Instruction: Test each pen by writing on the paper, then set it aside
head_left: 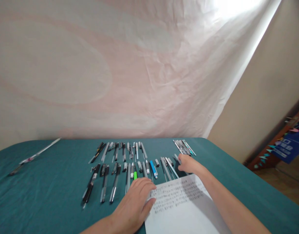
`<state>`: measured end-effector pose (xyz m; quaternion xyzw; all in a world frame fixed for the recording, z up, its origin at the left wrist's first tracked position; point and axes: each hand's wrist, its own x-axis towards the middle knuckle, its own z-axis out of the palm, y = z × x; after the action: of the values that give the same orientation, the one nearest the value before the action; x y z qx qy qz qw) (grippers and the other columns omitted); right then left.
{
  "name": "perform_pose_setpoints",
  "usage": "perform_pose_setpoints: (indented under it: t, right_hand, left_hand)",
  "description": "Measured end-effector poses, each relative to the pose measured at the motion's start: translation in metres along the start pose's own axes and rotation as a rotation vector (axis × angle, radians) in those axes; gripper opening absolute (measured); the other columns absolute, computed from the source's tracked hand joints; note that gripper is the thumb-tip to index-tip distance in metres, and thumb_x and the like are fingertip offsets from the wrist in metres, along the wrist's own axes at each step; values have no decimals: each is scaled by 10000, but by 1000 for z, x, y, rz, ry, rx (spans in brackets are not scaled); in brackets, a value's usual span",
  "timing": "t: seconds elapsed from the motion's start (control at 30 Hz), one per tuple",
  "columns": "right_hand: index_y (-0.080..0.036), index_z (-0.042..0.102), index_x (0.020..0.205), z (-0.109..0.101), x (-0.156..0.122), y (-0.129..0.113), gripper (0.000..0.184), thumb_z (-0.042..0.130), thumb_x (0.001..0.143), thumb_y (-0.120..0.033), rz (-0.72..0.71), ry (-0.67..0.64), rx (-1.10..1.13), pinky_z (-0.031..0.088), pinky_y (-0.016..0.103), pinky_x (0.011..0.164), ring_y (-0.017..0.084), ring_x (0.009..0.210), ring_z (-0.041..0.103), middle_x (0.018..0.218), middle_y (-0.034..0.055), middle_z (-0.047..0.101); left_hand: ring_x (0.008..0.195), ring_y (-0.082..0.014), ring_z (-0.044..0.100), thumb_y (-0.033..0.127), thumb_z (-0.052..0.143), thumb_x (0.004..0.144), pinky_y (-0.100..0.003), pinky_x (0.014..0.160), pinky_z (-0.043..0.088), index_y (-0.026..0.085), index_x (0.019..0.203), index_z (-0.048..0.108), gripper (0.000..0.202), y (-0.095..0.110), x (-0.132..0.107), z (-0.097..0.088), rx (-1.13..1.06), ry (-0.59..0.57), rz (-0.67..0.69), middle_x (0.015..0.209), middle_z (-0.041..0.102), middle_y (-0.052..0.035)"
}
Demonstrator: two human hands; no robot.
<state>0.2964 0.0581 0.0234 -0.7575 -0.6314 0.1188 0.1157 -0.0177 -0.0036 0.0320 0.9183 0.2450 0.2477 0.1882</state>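
Observation:
My left hand (136,201) lies at the left edge of a white sheet of paper (176,221) with rows of handwriting, its fingers stretched out and the thumb apart. Farther forward, my right hand (189,164) has its fingers bent together on a grey pen (176,158), which they partly cover. Left of that hand lie a light blue pen (172,169) and several grey pens. A blue pen (153,169) and a green-ended one (135,175) lie beyond my left hand.
Two rows of pens, caps and refills spread across the dark green tablecloth (54,195). A bundle of thin refills (184,147) lies at the back right, and a long clear strip (39,153) at the left. A pale curtain (139,81) hangs behind the table.

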Motion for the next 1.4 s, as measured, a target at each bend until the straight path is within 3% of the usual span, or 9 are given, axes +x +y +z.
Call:
perform_pose_setpoints:
  t: [0.13, 0.27, 0.4, 0.5, 0.63, 0.77, 0.9, 1.2, 1.4]
  right_hand:
    - [-165, 501, 583, -13, -1, -8, 87, 578, 596, -127, -48, 94, 159, 349, 227, 535, 159, 641, 555, 603, 21, 576]
    - [-170, 532, 766, -28, -12, -34, 119, 469, 765, -271, -147, 85, 402, 397, 216, 480, 104, 500, 507, 592, -23, 544]
    - [-172, 519, 814, -29, -40, -76, 217, 532, 771, -384, -260, -57, 797, 427, 221, 473, 90, 469, 488, 554, -49, 518]
    - [-164, 544, 783, -19, -61, -105, 238, 630, 721, -377, -314, -242, 1110, 419, 221, 460, 81, 455, 467, 541, -46, 527]
    - [-164, 554, 783, 1, -77, -126, 229, 660, 711, -354, -316, -347, 1160, 412, 214, 460, 82, 470, 487, 541, -49, 530]
    - [-156, 557, 792, 13, -78, -128, 230, 665, 714, -344, -287, -360, 1164, 419, 211, 472, 78, 487, 490, 559, -50, 526]
    - [-154, 559, 780, 9, -74, -124, 238, 666, 715, -356, -276, -328, 1178, 388, 192, 438, 70, 466, 464, 546, -51, 516]
    - [-160, 559, 823, -41, -67, -103, 227, 611, 777, -375, -309, 4, 1268, 349, 185, 436, 55, 469, 456, 725, 3, 595]
    - [-174, 563, 895, -65, -78, -97, 194, 559, 822, -355, -375, -37, 1083, 362, 188, 454, 53, 478, 456, 705, -22, 534]
  left_hand:
    - [1108, -194, 460, 233, 414, 889, -344, 1001, 353, 197, 1139, 482, 261, -2, -2, 1, -26, 30, 2, 1145, 551, -72]
    - [1089, -189, 480, 247, 409, 895, -336, 967, 387, 224, 1171, 460, 281, 1, -3, 0, -130, 39, -48, 1160, 539, -66]
    - [983, -162, 539, 227, 421, 889, -311, 905, 432, 242, 1267, 374, 381, 4, -5, 5, -320, 40, -91, 1156, 544, -68]
    - [955, -171, 561, 252, 460, 875, -312, 865, 454, 234, 1312, 335, 455, 3, -4, 13, -465, 145, -177, 1168, 550, -87]
    - [913, -191, 589, 320, 472, 872, -321, 815, 470, 204, 1245, 454, 391, 1, 0, 18, -681, 214, -310, 1074, 616, -81]
    - [705, -164, 614, 317, 490, 850, -261, 615, 479, 164, 1167, 528, 353, 2, 6, 14, -853, 206, -408, 893, 658, -59]
    - [685, -155, 604, 279, 516, 824, -248, 621, 468, 168, 1040, 602, 257, 3, 8, 11, -801, 209, -421, 812, 643, -28]
    - [739, -156, 558, 245, 462, 853, -245, 679, 430, 186, 924, 633, 195, 2, 5, 8, -581, 222, -359, 757, 563, -13]
    - [818, -167, 585, 270, 439, 880, -262, 720, 428, 180, 930, 487, 115, -1, 7, 14, -859, 334, -417, 854, 597, -34]
